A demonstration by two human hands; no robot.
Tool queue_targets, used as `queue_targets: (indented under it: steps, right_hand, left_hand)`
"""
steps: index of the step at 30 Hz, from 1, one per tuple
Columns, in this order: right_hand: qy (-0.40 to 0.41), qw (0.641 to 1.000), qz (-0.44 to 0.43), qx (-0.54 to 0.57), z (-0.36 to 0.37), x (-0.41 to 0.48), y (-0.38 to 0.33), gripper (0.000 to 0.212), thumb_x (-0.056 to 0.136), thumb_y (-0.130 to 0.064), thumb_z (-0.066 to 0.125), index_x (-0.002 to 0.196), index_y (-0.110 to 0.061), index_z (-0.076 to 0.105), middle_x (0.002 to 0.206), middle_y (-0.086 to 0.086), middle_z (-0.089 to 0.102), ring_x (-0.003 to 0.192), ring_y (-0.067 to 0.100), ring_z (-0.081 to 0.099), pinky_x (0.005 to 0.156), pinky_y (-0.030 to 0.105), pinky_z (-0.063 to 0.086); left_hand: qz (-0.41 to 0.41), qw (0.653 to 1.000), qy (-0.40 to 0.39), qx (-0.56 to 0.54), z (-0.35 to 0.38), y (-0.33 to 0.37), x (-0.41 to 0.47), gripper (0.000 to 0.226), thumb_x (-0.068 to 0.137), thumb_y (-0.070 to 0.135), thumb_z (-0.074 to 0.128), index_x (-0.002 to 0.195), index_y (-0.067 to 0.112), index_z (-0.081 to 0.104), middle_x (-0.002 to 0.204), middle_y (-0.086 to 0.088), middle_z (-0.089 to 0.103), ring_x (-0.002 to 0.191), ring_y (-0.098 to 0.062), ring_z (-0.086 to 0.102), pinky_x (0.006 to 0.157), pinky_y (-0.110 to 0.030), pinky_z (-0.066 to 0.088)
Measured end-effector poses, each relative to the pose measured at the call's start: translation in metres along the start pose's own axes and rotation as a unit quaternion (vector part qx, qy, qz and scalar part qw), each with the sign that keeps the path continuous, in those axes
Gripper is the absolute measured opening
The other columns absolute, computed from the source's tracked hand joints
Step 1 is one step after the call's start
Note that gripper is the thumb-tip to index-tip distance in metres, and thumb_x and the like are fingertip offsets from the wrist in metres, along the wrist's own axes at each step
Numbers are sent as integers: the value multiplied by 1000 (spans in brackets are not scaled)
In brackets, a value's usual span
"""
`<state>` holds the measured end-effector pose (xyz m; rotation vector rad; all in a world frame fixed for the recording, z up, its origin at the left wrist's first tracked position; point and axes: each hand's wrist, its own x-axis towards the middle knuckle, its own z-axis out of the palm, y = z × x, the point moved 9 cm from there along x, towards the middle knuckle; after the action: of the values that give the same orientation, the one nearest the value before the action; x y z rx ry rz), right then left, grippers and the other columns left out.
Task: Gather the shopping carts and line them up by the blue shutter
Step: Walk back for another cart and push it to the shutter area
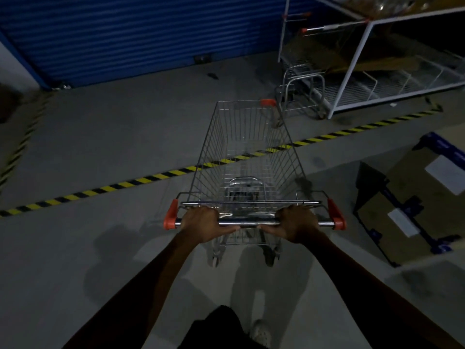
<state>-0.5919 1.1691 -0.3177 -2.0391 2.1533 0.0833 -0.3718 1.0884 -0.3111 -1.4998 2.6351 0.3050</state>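
Left hand (201, 221), right hand (297, 222): both curled round handlebar (249, 221) of wire shopping cart (249, 152), short of blue shutter (138, 34). Parked carts (302, 83) ahead-right. Lining-up apparently unfinished.

I see a grey concrete floor (100, 137) crossed by a yellow-and-black striped tape (151, 177). A wire cart (247, 172) stands on it over that tape. Cardboard boxes (415, 197) lie to the right, and a white rack (352, 69) stands beyond the tape.
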Motion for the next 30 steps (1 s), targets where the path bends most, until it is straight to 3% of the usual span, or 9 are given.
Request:
queue_targets:
  steps: [3, 7, 10, 14, 16, 19, 22, 26, 30]
  right_hand:
    - [23, 1000, 1, -18, -17, 43, 24, 117, 52, -103, 1, 99, -24, 71, 99, 2, 73, 95, 23, 69, 83, 35, 52]
    - [33, 999, 8, -24, -32, 110, 63, 119, 49, -105, -8, 83, -21, 69, 85, 2, 72, 85, 23, 70, 74, 33, 51]
    - [23, 999, 8, -41, -41, 170, 95, 103, 62, -101, 7, 80, -21, 69, 80, -1, 71, 80, 21, 69, 64, 30, 42]
    - [9, 999, 21, -32, -58, 249, 139, 83, 73, -96, 23, 74, -23, 62, 81, 1, 71, 81, 22, 69, 67, 32, 49]
    - [3, 999, 31, -39, -68, 286, 158, 85, 69, -98, 18, 69, -23, 59, 81, 0, 70, 80, 21, 68, 69, 33, 52]
    - [-4, 998, 40, -39, -82, 337, 184, 86, 60, -100, 5, 62, -25, 46, 85, 0, 70, 82, 22, 67, 65, 31, 43]
    - [-8, 999, 50, -16, -94, 379, 211, 88, 56, -102, 0, 61, -26, 45, 85, 0, 71, 81, 21, 67, 63, 30, 41]
    - [19, 997, 68, -5, -103, 437, 254, 102, 50, -103, -10, 65, -25, 53, 79, -3, 69, 78, 18, 68, 63, 30, 46]
    - [37, 996, 85, 16, -111, 490, 302, 103, 51, -105, -9, 60, -23, 52, 74, -2, 70, 73, 19, 68, 64, 29, 49]
  left_hand:
    - [-1, 1000, 5, 15, -12, 1, 54, 105, 56, 109, 18, 98, 31, 76, 96, 8, 75, 92, -13, 70, 79, -29, 54]
    - [7, 1000, 9, 28, -28, 9, 131, 86, 66, 99, 37, 93, 27, 74, 97, 4, 75, 97, -17, 70, 80, -29, 49]
    - [9, 999, 10, 35, -41, 10, 199, 90, 61, 102, 31, 88, 26, 72, 95, 4, 75, 95, -18, 70, 78, -29, 47]
    - [27, 1000, 2, 1, -59, 15, 293, 88, 65, 99, 40, 111, 31, 72, 112, 1, 73, 107, -22, 68, 87, -33, 51]
    - [41, 999, -8, -13, -71, 18, 339, 84, 67, 97, 44, 115, 34, 70, 114, 3, 73, 107, -21, 68, 87, -33, 51]
    - [61, 998, -2, -14, -85, 20, 402, 91, 61, 104, 35, 116, 39, 69, 113, 7, 73, 107, -19, 68, 88, -33, 55]
    - [80, 997, 4, -16, -99, 26, 461, 85, 64, 99, 41, 115, 38, 70, 114, 4, 73, 108, -20, 68, 90, -34, 55]
    - [73, 997, 4, -30, -104, 29, 539, 108, 51, 110, 18, 106, 34, 73, 102, 7, 75, 97, -17, 71, 83, -32, 57]
    - [85, 996, 9, -5, -111, 42, 613, 89, 61, 102, 38, 108, 34, 73, 102, 8, 75, 95, -14, 71, 80, -25, 52]
